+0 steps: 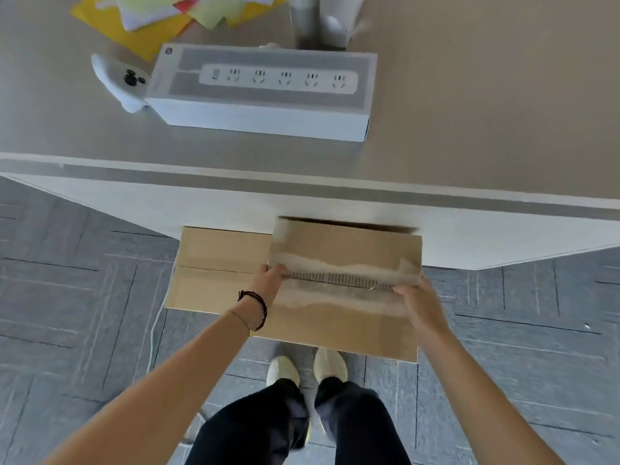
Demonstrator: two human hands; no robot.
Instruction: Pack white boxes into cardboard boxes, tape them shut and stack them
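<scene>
I hold a taped-shut cardboard box (345, 253) between both hands, below the table's front edge. My left hand (268, 283) grips its left end and my right hand (419, 303) grips its right end. Clear tape runs along its top seam. Under it lies another closed cardboard box (214, 266) on the floor, sticking out to the left. A white box (265, 95) printed with a power strip lies on the table, apart from my hands.
The beige table (469, 112) spans the upper view. A white game controller (117, 82) touches the white box's left end. Yellow papers (141, 25) lie at the back left. Grey carpet tiles (84, 297) and my shoes (305, 367) are below.
</scene>
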